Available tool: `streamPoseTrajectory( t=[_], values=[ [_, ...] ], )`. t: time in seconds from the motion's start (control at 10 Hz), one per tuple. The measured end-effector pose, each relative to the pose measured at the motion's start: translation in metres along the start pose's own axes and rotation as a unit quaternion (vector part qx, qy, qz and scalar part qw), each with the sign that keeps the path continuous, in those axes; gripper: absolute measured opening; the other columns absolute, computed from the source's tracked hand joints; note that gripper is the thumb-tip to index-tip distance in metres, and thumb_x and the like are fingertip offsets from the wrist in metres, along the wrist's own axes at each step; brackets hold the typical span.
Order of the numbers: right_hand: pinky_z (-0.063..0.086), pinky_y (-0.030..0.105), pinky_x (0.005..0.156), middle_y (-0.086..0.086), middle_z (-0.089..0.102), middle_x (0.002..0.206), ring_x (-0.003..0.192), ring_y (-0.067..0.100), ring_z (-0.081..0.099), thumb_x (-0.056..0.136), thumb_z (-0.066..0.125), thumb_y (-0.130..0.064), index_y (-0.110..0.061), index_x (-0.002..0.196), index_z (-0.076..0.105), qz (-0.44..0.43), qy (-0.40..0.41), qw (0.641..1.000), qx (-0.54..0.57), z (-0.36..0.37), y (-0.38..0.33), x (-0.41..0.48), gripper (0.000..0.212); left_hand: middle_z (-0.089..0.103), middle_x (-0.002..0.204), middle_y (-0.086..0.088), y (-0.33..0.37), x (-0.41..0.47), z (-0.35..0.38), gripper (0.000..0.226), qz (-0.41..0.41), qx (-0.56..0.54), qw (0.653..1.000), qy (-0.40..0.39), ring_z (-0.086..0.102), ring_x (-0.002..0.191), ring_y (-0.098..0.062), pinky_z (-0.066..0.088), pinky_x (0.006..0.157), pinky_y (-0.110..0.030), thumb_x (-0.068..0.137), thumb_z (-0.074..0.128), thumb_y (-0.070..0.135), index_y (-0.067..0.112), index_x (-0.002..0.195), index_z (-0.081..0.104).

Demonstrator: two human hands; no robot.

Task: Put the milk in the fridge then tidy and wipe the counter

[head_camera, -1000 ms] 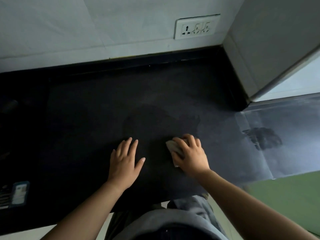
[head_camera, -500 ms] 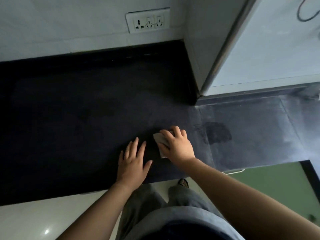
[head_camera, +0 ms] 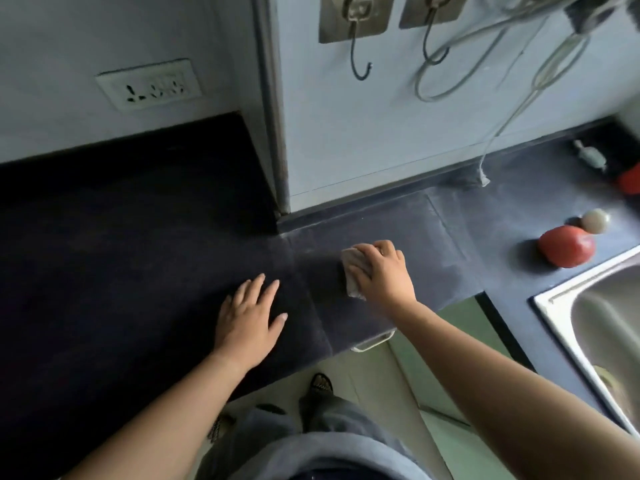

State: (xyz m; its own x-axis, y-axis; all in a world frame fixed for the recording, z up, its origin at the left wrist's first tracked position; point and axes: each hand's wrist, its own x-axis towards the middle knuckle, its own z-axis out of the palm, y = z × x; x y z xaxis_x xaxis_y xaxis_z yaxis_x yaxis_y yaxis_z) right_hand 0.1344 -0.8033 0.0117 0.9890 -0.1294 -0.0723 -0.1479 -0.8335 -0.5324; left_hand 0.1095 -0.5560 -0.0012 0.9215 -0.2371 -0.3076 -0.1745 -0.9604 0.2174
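Observation:
A dark counter (head_camera: 121,237) runs across the view. My right hand (head_camera: 382,271) presses a small grey cloth (head_camera: 351,271) flat on the counter just right of the wall corner; only the cloth's left edge shows beyond my fingers. My left hand (head_camera: 251,320) lies flat on the counter to the left of it, fingers spread, holding nothing. No milk or fridge is in view.
A red tomato (head_camera: 566,245) and a pale round object (head_camera: 595,220) sit on the counter at right, near a steel sink (head_camera: 588,306). Wall hooks (head_camera: 360,64), a hanging cord (head_camera: 502,123) and a socket plate (head_camera: 149,85) are on the wall. A drawer handle (head_camera: 374,341) sits below the counter edge.
My right hand has slid the cloth to the right, past the wall corner. The view has swung right, bringing the sink, tomato and hooks into sight. My left hand followed along the counter.

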Motion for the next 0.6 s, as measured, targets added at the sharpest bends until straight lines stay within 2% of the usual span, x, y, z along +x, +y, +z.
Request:
streamPoseTrajectory(
  t=[0.1, 0.2, 0.4, 0.5, 0.6],
  values=[
    [0.047, 0.040, 0.078, 0.003, 0.044, 0.118, 0.106, 0.028, 0.040, 0.087, 0.055, -0.037, -0.029, 0.122, 0.051, 0.009, -0.013, 1.000, -0.009, 0.000, 0.014, 0.007, 0.036, 0.008, 0.158, -0.005, 0.024, 0.011, 0.012, 0.065, -0.010, 0.022, 0.999, -0.026, 0.011, 0.143, -0.024, 0.022, 0.112, -0.044, 0.091, 0.035, 0.054, 0.030, 0.147, 0.012],
    [0.047, 0.040, 0.077, 0.000, 0.044, 0.120, 0.107, 0.026, 0.040, 0.088, 0.053, -0.040, -0.031, 0.123, 0.050, 0.011, -0.020, 1.000, 0.008, 0.006, 0.017, 0.013, 0.036, 0.004, 0.158, -0.007, 0.033, 0.006, 0.020, 0.068, -0.029, 0.042, 0.999, -0.018, 0.009, 0.143, -0.027, 0.024, 0.111, -0.045, 0.090, 0.033, 0.055, 0.029, 0.148, 0.007],
    [0.042, 0.043, 0.081, -0.006, 0.042, 0.129, 0.115, 0.026, 0.037, 0.085, 0.051, -0.050, -0.040, 0.125, 0.043, -0.002, -0.066, 0.997, -0.036, 0.002, 0.024, 0.021, 0.042, 0.001, 0.158, -0.008, 0.031, 0.007, 0.015, 0.068, -0.031, 0.039, 0.998, -0.040, 0.006, 0.144, -0.027, 0.023, 0.111, -0.044, 0.091, 0.033, 0.053, 0.029, 0.148, 0.004],
    [0.037, 0.044, 0.086, -0.007, 0.040, 0.134, 0.122, 0.023, 0.033, 0.085, 0.048, -0.053, -0.037, 0.126, 0.043, 0.008, -0.043, 0.998, -0.037, -0.008, 0.027, 0.018, 0.044, -0.001, 0.158, -0.006, 0.031, 0.011, 0.003, 0.066, -0.027, 0.018, 0.998, -0.058, 0.007, 0.144, -0.026, 0.028, 0.109, -0.040, 0.092, 0.037, 0.050, 0.028, 0.147, 0.008],
    [0.037, 0.044, 0.091, -0.002, 0.043, 0.133, 0.122, 0.024, 0.036, 0.086, 0.046, -0.052, -0.028, 0.124, 0.049, 0.001, 0.011, 1.000, -0.004, -0.024, 0.024, 0.004, 0.044, 0.001, 0.158, -0.006, 0.029, 0.007, -0.014, 0.064, -0.037, -0.012, 0.998, -0.059, 0.015, 0.143, -0.027, 0.033, 0.107, -0.038, 0.091, 0.042, 0.047, 0.023, 0.146, 0.018]
  ],
)
